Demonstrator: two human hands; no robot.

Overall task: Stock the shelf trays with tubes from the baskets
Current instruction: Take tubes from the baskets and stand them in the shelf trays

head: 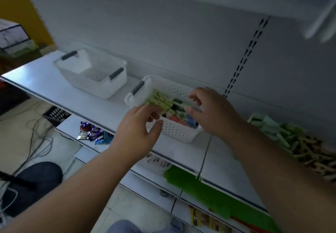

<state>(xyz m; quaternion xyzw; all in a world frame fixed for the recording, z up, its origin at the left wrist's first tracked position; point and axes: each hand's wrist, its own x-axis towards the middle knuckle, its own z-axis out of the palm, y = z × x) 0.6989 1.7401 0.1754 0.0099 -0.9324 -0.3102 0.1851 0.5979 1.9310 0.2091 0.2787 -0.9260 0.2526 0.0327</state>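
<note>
Left hand pinches green tubes at basket's nine o'clock, lifting them out; right hand hovers loose-fingered, steadying at three.

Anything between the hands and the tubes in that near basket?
Nothing visible. The basket is open-topped; the left hand is at its near-left rim by the green tubes, the right hand over its right end. Neither clearly holds one.

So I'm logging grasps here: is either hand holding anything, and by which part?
Left hand pinches the near wall of the filled basket. Right hand hovers over the tubes, fingers curled; whether it grips one cannot be told.
</note>
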